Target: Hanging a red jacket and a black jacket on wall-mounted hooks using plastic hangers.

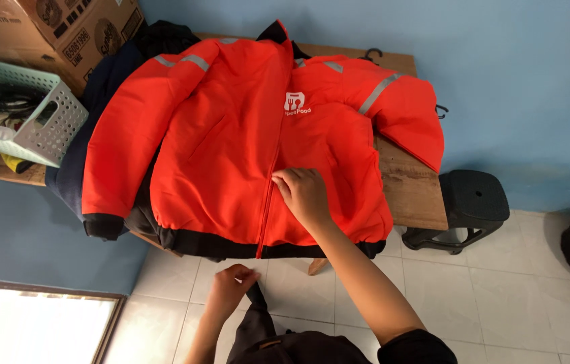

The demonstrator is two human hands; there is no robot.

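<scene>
- The surface [412,185], a bare wooden top set against a blue wall, carries the whole lot; its right end shows uncovered plank.
- An orange jacket [217,141] lies spread front-up across most of the surface, collar toward the wall, black hem hanging just over the near edge. One sleeve lies straight down the left side; the other is bent at the far right corner, grey reflective bands showing on both.
- Judged from how it lies, the jacket is laid flat and its front panels meet along the zip [268,202], which appears closed for most of its length. No fold has yet been made in body or sleeves.
- Dark garments [96,87] lie under the jacket on the left, partly hidden.
- Cardboard boxes [56,30] stand at the far left corner, with a pale green plastic basket [25,111] of dark items just in front.
- A black plastic stool [470,205] stands on the white tiled floor beside the surface's right end.
- The right hand [304,194] rests on the jacket front beside the zip line, fingers curled and pressing the cloth; a definite grip cannot be confirmed.
- The left hand [230,283] is held below the surface edge, well clear of the jacket, pinching a dark strip of fabric [257,300].
</scene>
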